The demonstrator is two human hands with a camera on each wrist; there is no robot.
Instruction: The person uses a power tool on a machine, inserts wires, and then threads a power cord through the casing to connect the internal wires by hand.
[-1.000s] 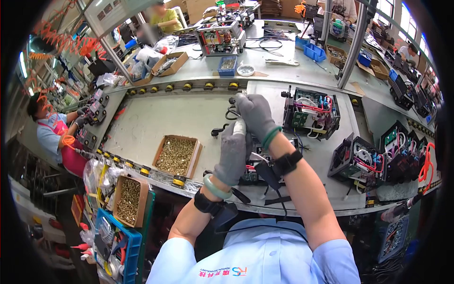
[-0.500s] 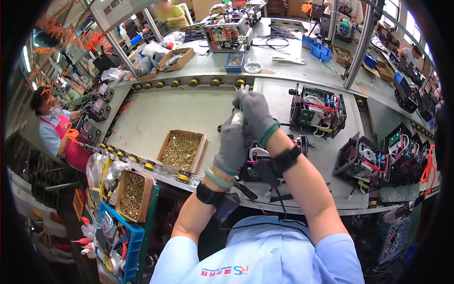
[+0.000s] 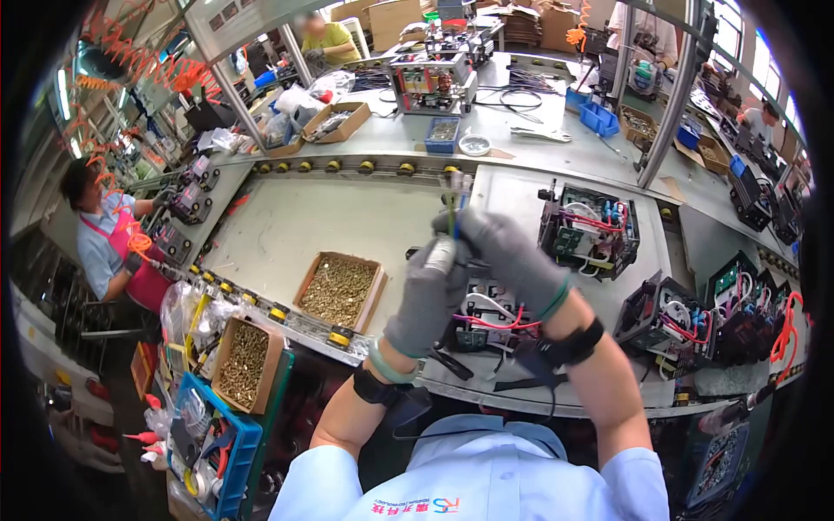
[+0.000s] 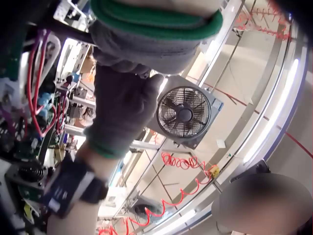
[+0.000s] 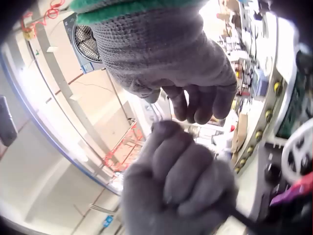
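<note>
Both hands wear grey gloves. In the head view, the left hand (image 3: 426,300) grips a cable, with thin green and blue wires (image 3: 454,204) rising above it. The right wrist view shows the left hand (image 5: 178,181) as a fist, a dark cable (image 5: 243,221) leaving its lower side. Close by on the right, the right hand (image 3: 512,260) has loosely bent fingers, apart from the fist in the right wrist view (image 5: 166,58); nothing is visible between them. Below the hands is an open electronic unit (image 3: 491,317) with red and white wires.
A cardboard box of brass-coloured parts (image 3: 339,289) lies left of the hands, another (image 3: 248,365) beside a blue crate (image 3: 217,443). More electronic units (image 3: 591,227) stand on the right. Beyond the rollers is a bench with a blue bin (image 3: 442,135). A person (image 3: 109,230) works at left.
The right hand has moved down and to the right, away from the wire ends, and its fingers have loosened. The left hand keeps its grip, slightly lower. The unit below shows more.
</note>
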